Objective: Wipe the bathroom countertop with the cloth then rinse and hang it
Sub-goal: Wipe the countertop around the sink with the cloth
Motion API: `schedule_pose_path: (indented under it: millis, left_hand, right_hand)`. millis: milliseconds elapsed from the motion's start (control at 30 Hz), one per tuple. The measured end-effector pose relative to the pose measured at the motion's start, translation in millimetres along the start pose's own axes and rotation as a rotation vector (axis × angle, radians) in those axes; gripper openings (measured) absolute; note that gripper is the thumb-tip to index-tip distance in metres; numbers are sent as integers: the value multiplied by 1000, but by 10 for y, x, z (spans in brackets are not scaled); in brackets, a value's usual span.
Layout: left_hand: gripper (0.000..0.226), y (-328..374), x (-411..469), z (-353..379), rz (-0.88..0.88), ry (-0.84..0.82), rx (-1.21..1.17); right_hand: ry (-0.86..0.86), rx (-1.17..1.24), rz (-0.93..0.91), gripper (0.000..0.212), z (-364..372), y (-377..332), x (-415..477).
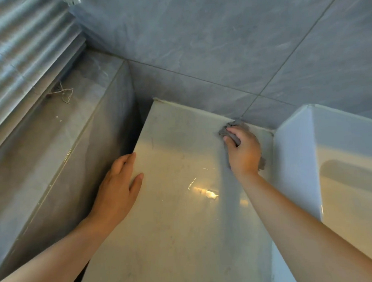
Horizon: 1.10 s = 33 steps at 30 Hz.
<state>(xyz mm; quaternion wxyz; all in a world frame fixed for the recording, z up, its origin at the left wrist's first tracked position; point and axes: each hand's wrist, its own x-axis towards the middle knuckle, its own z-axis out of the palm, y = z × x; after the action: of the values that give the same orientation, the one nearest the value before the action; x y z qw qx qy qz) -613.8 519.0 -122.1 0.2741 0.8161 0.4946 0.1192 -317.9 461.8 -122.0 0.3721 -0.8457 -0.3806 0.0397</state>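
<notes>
My right grip [244, 151] is curled round the grey cloth [237, 124], pressing it onto the table [181, 227] at its back edge, where it meets the tiled wall [218, 42], just beside the white sink [344, 175]. My left grip [118, 185] lies with fingers straight on the table's left edge, holding nothing, near a tiled ledge [51, 137]

Dim overall, cool daylight through blinds [14, 52] upper left. Warm glare patch on glossy countertop [177, 238]. Soft shadow beside right arm [292, 221]. Wide-angle bending at edges, basin [298, 156] lines curve. Detail soft and smeared; blinds blurred, wall tiles [218, 42] blotchy.
</notes>
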Motion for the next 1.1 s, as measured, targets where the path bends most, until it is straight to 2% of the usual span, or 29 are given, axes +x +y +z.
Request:
schedule_pose_path:
  millis: [133, 267, 433, 567, 733, 900, 967, 1033, 1100]
  left_hand:
    - [59, -64, 8, 70, 20, 38, -18]
    - [66, -85, 4, 100, 11, 66, -28]
    - [66, -101, 18, 115, 5, 61, -41]
    - [69, -103, 19, 105, -5, 58, -37]
    - [73, -91, 25, 109, -19, 61, -53]
    - [72, -94, 20, 109, -12, 79, -45]
    - [72, -103, 22, 122, -19, 72, -52]
    - [70, -114, 24, 132, -21, 74, -59]
    - [69, -128, 31, 138, -17, 75, -60]
  right_hand:
    - [-125, 67, -136, 25, 100, -257, -332]
    - [-309, 153, -54, 22, -7, -465, -439]
    - [-158, 148, -81, 22, 61, -576, 74]
    - [-166, 65, -96, 22, 313, -490, 216]
    - [-150, 27, -160, 25, 388, -439, -16]
    - [-296, 111, -269, 23, 300, -609, -562]
    - [-331, 142, -220, 23, 264, -688, -627]
    - [-312, 181, -167, 25, 251, -793, -473]
    - [-239, 179, -198, 24, 311, -885, -174]
